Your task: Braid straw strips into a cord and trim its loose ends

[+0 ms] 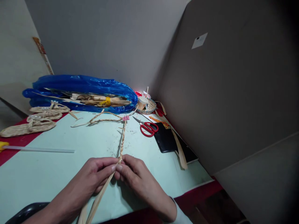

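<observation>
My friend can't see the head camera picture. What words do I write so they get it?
A person's left hand and right hand pinch a straw-coloured braid running to a pink clip on a pale green sheet. Red-handled scissors lie ahead to the right, woven sandals to the left, and a blue bag of dry-looking strips at the back.

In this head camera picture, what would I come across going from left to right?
Woven sandals → left hand → the braid below the pink clip → red-handled scissors → black flat object → white label on the wall.
</observation>
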Motion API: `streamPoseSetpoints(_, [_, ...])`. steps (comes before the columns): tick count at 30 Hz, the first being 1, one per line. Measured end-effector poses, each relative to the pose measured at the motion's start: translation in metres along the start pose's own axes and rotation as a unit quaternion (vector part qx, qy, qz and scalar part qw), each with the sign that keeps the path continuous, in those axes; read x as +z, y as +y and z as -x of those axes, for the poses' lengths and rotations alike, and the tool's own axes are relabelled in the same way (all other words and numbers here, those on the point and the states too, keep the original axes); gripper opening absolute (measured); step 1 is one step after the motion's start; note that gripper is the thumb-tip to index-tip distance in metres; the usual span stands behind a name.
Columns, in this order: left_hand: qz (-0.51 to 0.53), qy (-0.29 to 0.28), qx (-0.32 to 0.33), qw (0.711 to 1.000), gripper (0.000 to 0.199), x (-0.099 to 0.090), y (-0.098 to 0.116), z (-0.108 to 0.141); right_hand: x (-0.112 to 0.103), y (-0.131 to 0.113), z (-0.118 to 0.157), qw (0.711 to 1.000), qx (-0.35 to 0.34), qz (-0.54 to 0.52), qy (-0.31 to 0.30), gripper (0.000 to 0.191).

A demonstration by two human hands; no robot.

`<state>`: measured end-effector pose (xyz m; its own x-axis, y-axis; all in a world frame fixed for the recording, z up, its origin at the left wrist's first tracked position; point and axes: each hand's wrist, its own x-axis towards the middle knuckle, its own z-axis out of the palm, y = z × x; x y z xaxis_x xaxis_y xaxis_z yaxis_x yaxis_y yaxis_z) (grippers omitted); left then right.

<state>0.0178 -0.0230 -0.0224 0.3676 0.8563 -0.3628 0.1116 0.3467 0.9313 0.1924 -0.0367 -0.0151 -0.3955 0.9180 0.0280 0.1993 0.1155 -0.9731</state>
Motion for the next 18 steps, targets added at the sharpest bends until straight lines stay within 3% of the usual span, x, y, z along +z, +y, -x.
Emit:
streamPoseSetpoints(3, [-0.022,0.012,0.028,0.999,0.036,0.0,-0.002,0.002,0.003,0.004,-0.001,0.999,0.001,-0.028,0.026,0.03])
streamPoseSetpoints(7, [-0.073,0.065,0.065,0.993,0.036,0.002,-0.003,0.011,0.01,0.008,-0.001,0.995,0.013,-0.067,0.077,0.02])
streamPoseSetpoints(11, [-0.159,0.107,0.078,0.978,0.036,0.001,-0.002,0.021,0.017,0.011,0.0,0.988,0.024,-0.094,0.117,0.023])
streamPoseSetpoints(14, [-0.242,0.155,0.119,0.95,0.032,-0.001,0.0,0.024,0.019,0.01,0.001,0.986,0.009,-0.1,0.133,0.025])
streamPoseSetpoints(18, [-0.334,0.223,0.215,0.89,0.025,0.003,-0.001,0.025,0.021,0.008,0.002,0.985,-0.01,-0.099,0.143,0.026])
